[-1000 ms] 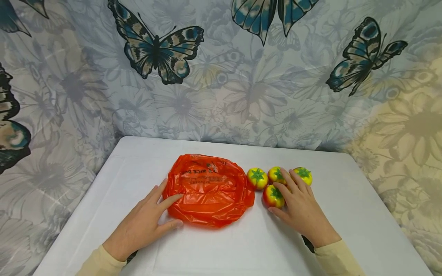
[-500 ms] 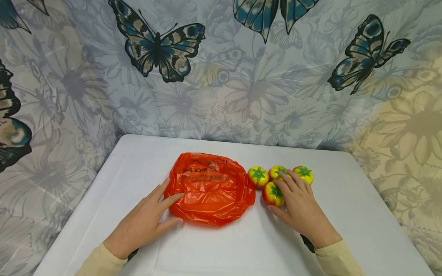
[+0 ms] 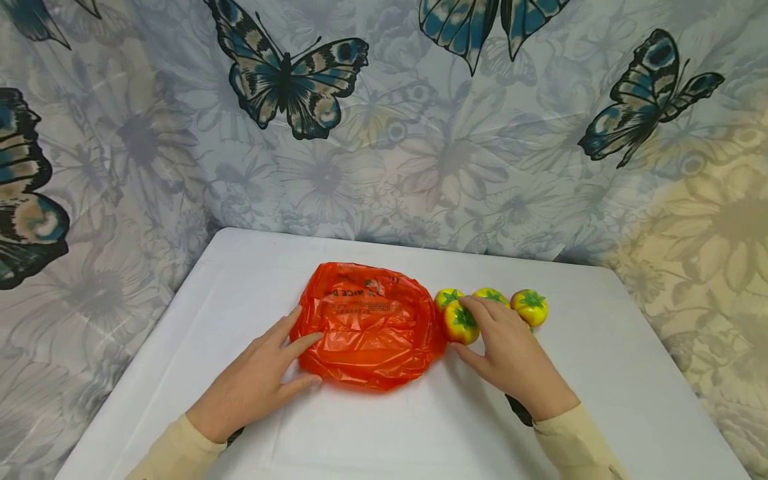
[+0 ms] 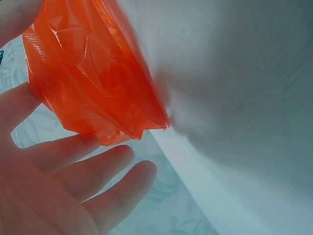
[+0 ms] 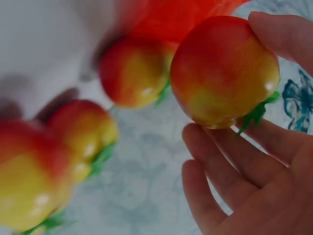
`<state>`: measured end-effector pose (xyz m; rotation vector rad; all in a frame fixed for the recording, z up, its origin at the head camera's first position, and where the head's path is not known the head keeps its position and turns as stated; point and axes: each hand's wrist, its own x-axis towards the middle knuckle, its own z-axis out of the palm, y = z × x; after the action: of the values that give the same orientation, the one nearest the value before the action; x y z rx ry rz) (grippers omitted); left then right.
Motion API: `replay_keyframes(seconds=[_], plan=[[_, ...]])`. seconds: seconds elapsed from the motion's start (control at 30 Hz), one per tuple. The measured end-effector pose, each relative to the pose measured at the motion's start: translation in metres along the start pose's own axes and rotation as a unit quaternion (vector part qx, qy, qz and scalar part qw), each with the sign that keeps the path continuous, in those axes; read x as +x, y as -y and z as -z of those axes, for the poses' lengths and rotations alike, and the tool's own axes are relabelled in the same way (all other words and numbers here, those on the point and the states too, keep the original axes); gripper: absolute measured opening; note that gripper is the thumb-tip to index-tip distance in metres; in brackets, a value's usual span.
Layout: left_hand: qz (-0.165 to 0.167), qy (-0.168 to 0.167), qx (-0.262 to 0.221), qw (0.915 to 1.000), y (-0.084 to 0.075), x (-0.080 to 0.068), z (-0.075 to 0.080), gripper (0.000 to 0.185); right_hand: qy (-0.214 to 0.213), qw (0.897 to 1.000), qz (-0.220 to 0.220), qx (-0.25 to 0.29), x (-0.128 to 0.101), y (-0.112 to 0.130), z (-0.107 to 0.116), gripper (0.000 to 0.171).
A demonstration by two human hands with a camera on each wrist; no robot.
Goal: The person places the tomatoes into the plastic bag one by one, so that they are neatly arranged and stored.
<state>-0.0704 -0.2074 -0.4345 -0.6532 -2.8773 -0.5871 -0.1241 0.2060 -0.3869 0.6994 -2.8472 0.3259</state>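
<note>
Butterfly-print backdrop cloth (image 3: 384, 133) hangs behind everything, well beyond both hands. White worktop (image 3: 600, 373) carries all the rest.

Orange plastic bag (image 3: 372, 323), crumpled flat, lies just ahead of the L fingers and to the left of the R fingers. Left hand (image 3: 255, 383) lies palm down on the worktop w/ fingers straight and spread; index tip and thumb tip touch the bag's near-left edge. Left wrist view shows the same: fingers (image 4: 93, 166) apart, not curled, the bag's edge (image 4: 93, 83) right at them.

Right hand (image 3: 510, 357) holds one tomato (image 3: 461, 323), red-yellow w/ green calyx, pinched btw thumb and fingertips. In the right wrist view the thumb lies over the top of that tomato (image 5: 222, 73) and the fingers (image 5: 230, 166) curve under it, calyx toward the palm; it looks lifted clear of the worktop. It sits just beside the bag's right edge.

Three more tomatoes rest on the worktop just beyond the R fingers: one (image 3: 447, 297) half hidden behind the held tomato, one (image 3: 491, 295) right above the fingertips, one (image 3: 529, 307) furthest right, slightly apart from the knuckles.
</note>
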Motion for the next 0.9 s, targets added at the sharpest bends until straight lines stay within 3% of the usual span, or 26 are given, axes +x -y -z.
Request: replay_keyframes(seconds=[0.37,0.67,0.9], plan=[[0.002,-0.016,0.003,0.9999,0.000,-0.002,0.003,0.069,0.044,0.997,0.032,0.052,0.055,0.044,-0.006,0.074],[0.011,-0.004,0.004,0.9999,-0.001,0.000,0.001,0.069,0.098,0.990,0.066,0.078,0.098,0.075,-0.020,0.075],[0.012,0.003,0.011,0.9999,-0.002,-0.001,0.002,0.069,0.127,0.986,0.069,0.083,0.127,0.092,-0.034,0.073]])
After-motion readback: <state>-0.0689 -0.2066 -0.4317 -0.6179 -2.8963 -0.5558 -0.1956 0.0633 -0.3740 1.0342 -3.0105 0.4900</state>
